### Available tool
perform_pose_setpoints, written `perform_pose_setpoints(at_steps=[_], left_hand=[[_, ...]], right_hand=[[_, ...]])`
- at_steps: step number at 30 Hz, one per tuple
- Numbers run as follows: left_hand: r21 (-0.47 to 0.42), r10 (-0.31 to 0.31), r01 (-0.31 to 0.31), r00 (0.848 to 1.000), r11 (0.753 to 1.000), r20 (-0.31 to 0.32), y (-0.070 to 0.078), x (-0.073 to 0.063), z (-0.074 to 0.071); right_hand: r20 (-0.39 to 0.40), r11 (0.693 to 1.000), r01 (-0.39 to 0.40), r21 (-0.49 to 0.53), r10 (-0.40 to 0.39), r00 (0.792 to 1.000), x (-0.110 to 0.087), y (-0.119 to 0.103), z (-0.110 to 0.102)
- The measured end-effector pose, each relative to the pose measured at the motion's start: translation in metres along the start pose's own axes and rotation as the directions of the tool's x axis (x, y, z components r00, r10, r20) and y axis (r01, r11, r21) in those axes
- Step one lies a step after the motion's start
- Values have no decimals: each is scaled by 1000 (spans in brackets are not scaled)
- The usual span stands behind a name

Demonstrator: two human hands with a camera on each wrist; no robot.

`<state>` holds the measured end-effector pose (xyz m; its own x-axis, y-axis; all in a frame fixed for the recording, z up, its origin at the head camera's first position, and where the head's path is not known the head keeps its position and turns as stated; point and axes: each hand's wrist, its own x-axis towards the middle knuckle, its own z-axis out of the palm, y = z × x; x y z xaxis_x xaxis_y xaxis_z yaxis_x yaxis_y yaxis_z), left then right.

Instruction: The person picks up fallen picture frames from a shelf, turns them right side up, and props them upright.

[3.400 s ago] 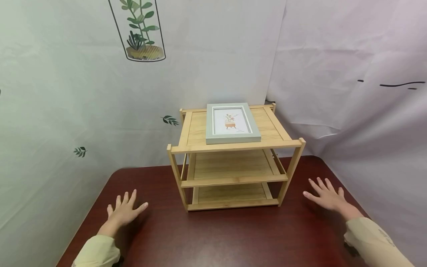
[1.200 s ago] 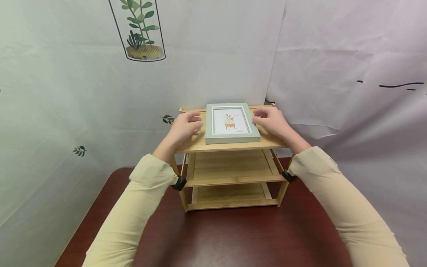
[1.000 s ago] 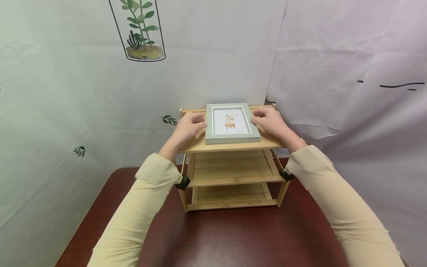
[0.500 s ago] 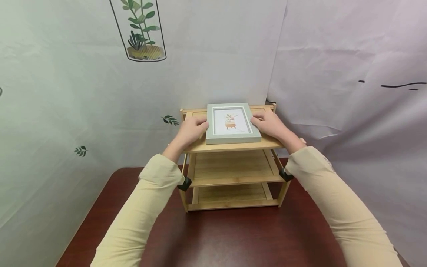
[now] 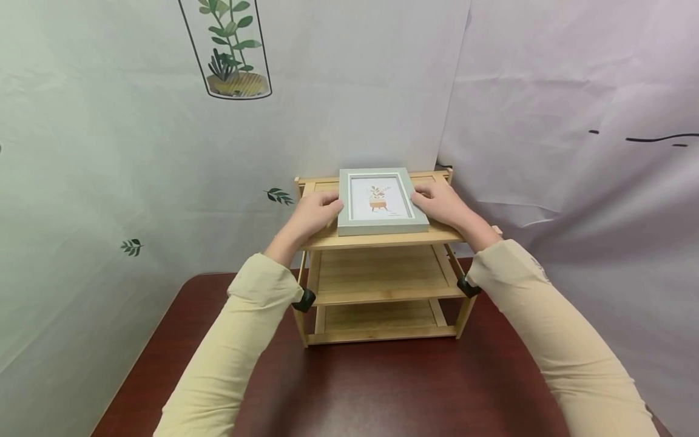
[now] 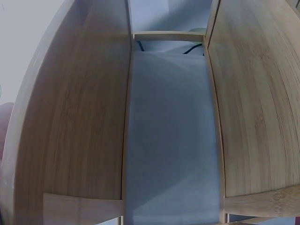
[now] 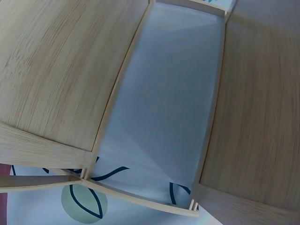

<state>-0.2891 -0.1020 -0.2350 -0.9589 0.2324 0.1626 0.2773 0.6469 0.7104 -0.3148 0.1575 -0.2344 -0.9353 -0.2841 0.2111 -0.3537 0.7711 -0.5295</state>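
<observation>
Left hand (image 5: 315, 212) and right hand (image 5: 442, 204) pinch picture frame (image 5: 382, 200) by opposite side edges, fingers curled in, at top of wooden rack (image 5: 388, 273).

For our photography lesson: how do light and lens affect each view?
Head view: sheen and shadows on the tabletop; left wrist view: bluish cast, the left-hand board bowed at its outer edge; right wrist view: bluish too, the right-hand board dimly lit.

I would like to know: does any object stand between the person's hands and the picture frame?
Nothing visible does. The left hand and right hand hold the picture frame at its opposite sides, over the rack's top shelf.
</observation>
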Motion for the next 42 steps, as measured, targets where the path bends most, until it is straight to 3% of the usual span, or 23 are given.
perform_pose_setpoints(at_steps=[13, 18, 29, 37, 42], left_hand=[[-109, 22, -23, 1000, 994, -12, -1, -2, 0], [-133, 58, -63, 997, 989, -44, -2, -2, -1], [-123, 153, -171, 977, 978, -147, 0, -3, -1], [-139, 265, -299, 939, 944, -219, 0, -3, 1], [-156, 292, -339, 919, 928, -264, 1, -4, 3]], right_hand=[[-66, 990, -11, 142, 21, 998, -4, 0, -1], [-154, 976, 66, 208, -34, 987, -4, 1, 1], [-363, 935, 233, 266, -127, 923, -9, -2, 1], [-483, 919, 313, 241, -166, 860, -9, -5, 1], [-537, 918, 337, 211, -180, 824, -11, -5, 3]])
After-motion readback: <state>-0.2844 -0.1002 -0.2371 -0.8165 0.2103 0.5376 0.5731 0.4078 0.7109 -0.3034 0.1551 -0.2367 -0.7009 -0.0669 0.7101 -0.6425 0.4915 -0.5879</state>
